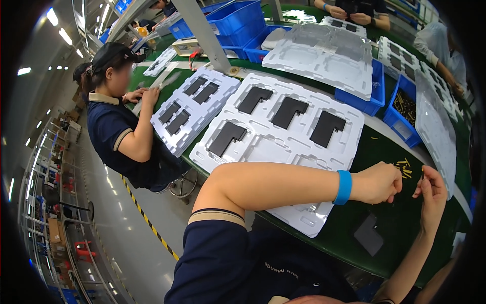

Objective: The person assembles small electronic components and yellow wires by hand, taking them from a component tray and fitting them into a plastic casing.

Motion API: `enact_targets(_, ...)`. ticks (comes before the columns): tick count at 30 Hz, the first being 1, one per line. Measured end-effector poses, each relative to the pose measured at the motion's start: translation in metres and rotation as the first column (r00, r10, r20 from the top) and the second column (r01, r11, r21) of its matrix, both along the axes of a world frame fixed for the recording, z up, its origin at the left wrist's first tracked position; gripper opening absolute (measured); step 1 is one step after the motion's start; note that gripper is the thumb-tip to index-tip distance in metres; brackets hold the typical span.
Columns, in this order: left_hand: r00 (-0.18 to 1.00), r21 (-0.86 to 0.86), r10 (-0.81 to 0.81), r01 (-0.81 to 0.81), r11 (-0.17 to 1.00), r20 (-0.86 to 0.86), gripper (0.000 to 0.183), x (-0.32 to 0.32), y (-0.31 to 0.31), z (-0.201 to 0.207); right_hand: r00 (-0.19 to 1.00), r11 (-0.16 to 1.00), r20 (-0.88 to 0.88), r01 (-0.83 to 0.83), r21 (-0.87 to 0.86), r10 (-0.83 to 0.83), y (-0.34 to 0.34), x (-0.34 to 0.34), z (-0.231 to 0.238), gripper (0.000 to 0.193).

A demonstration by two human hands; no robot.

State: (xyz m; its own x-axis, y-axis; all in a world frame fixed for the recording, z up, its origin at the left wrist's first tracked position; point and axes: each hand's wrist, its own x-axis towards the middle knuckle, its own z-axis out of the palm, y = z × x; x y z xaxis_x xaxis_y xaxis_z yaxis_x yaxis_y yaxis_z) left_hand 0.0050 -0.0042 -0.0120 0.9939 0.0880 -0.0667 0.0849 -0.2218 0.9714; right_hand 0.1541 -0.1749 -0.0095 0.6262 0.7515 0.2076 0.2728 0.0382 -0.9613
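Note:
My left hand (377, 183), with a blue band on its wrist, is closed above the green work surface (349, 253); anything in its curled fingers is hidden. To its right, my right hand (432, 190) is raised with thumb and fingers pinched together on something too small to make out. Between and just beyond the hands lie several small yellow strips (403, 168). Nearer to me, a flat black notched piece (369, 235) rests on the green surface. Left of it, partly under my left forearm, is a white moulded tray (349, 114) with several similar black pieces (289, 112) in its pockets.
Another white tray (195, 111) with black pieces stands farther left, beside a seated co-worker (121, 106). Blue bins (402, 121) and clear plastic trays (324, 53) line the far side, one clear tray leaning at right. A grey post (205, 35) rises behind. Other people work across the table.

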Motion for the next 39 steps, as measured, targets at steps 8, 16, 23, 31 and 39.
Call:
enact_targets(8, 0.985, 0.195, 0.073, -0.103, 0.975, 0.157, 0.032, 0.000, 0.004, 0.000, 0.979, 0.982, 0.165, -0.091, -0.165, 0.118, 0.014, -0.021, 0.000, 0.005)
enact_targets(16, 0.972, 0.264, 0.127, -0.177, 0.948, 0.197, 0.017, -0.004, 0.008, 0.009, 0.951, 0.984, 0.276, -0.104, -0.145, 0.142, 0.016, -0.029, 0.005, 0.007)
enact_targets(23, 0.990, 0.317, 0.032, -0.075, 0.946, 0.137, 0.017, -0.003, 0.011, 0.011, 0.944, 0.983, 0.294, -0.113, -0.146, 0.153, 0.015, -0.034, 0.007, 0.010)
enact_targets(31, 0.992, 0.492, 0.061, -0.109, 0.864, 0.112, 0.013, -0.007, 0.014, 0.012, 0.832, 0.976, 0.511, -0.207, -0.071, 0.214, 0.018, -0.029, 0.000, 0.011)
enact_targets(39, 0.980, 0.833, -0.050, -0.136, 0.537, 0.192, 0.016, -0.013, 0.010, 0.014, 0.960, 0.988, 0.257, -0.134, 0.072, 0.112, 0.017, -0.022, -0.011, 0.010)
